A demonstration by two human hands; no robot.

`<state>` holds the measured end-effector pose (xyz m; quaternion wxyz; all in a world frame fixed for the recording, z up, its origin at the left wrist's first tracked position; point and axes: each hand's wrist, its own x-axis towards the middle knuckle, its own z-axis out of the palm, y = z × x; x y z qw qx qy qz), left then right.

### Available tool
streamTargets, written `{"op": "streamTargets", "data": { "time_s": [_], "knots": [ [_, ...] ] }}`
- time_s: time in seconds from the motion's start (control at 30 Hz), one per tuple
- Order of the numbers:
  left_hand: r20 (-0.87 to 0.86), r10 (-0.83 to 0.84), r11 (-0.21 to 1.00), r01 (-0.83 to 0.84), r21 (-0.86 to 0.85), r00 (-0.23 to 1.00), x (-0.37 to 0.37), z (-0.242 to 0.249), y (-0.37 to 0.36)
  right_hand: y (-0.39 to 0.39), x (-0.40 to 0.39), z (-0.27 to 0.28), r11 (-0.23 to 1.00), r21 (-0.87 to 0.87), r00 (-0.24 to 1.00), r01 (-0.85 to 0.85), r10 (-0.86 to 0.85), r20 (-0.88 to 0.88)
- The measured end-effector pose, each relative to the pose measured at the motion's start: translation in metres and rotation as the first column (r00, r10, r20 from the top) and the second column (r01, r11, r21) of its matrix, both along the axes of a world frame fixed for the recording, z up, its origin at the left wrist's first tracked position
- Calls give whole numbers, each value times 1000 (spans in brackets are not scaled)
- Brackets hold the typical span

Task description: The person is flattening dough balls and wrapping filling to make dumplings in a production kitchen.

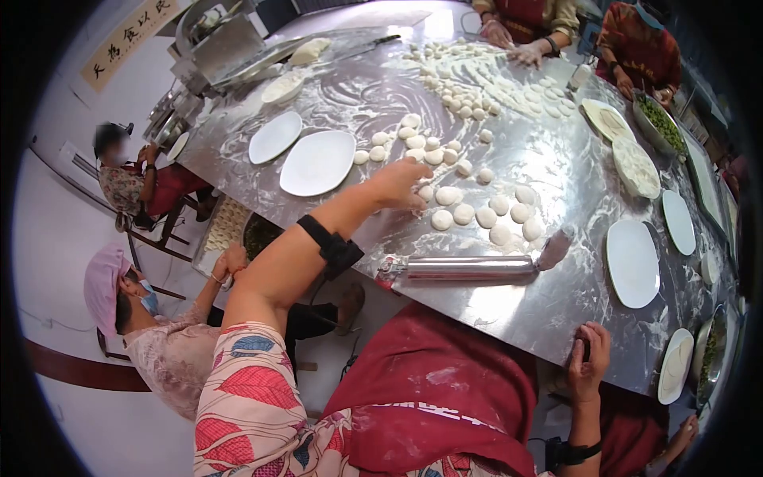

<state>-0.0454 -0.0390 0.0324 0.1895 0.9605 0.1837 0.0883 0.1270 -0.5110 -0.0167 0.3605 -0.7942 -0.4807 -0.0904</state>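
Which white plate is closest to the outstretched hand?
The larger, squarish plate left of the left hand; its smaller neighbour and all the others lie farther off.

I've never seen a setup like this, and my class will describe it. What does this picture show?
There is no machine here: a person works bare-handed. The single picture comes from a camera worn on that person's head, looking forward and down, so their red apron shows at the bottom. On the floury metal table lie small dough pieces, white plates and a metal rolling pin. The left hand reaches over to the dough pieces; whether it grips one is hidden. The right hand is at the table's edge, fingers curled; I cannot tell whether it holds anything. Other people are around the table.
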Motion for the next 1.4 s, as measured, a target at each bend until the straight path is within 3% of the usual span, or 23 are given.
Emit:
{"op": "streamTargets", "data": {
  "time_s": [0.07,0.1,0.2,0.3,0.4,0.5,0.6,0.63,0.73,0.87,0.97,1.17,1.27,1.4],
  "knots": [
    [-105,-31,999,29,-18,994,7,-1,0,4,4,14,997,-68,996,-34,28,-89],
    [-154,-49,998,45,-31,987,10,-2,-2,7,7,18,995,-82,998,-53,50,-32],
    [-16,-37,993,35,-116,999,13,-12,-1,16,5,19,996,-77,998,-44,41,-43],
    [92,-81,996,78,35,992,20,-18,0,20,6,12,996,-63,998,-59,61,26],
    [-200,0,977,42,210,980,35,-10,-14,22,4,14,995,-76,997,-64,66,33],
    [-52,-130,970,116,-215,990,52,-3,-20,20,4,12,994,-89,997,-70,74,37],
    [195,-25,931,94,-353,980,53,-7,-12,17,5,14,992,-97,996,-82,85,30],
    [162,16,897,58,-439,987,47,0,-12,18,5,13,992,-96,996,-87,90,22],
    [95,28,952,2,-306,995,23,-3,-9,20,3,13,996,-43,996,-84,84,-1],
    [102,10,998,-16,65,995,-4,-32,13,20,3,12,995,-40,996,-92,92,8],
    [53,112,994,-112,-7,992,-8,-23,7,19,4,10,995,-41,996,-88,89,21],
    [139,65,995,-73,60,988,14,-7,-28,21,4,14,995,-39,993,-96,99,65],
    [31,95,991,-98,92,995,29,-17,-28,21,4,14,995,-43,993,-95,97,65],
    [67,38,997,-42,70,997,19,-24,-17,18,6,14,993,-49,994,-103,105,42]
  ]
}}
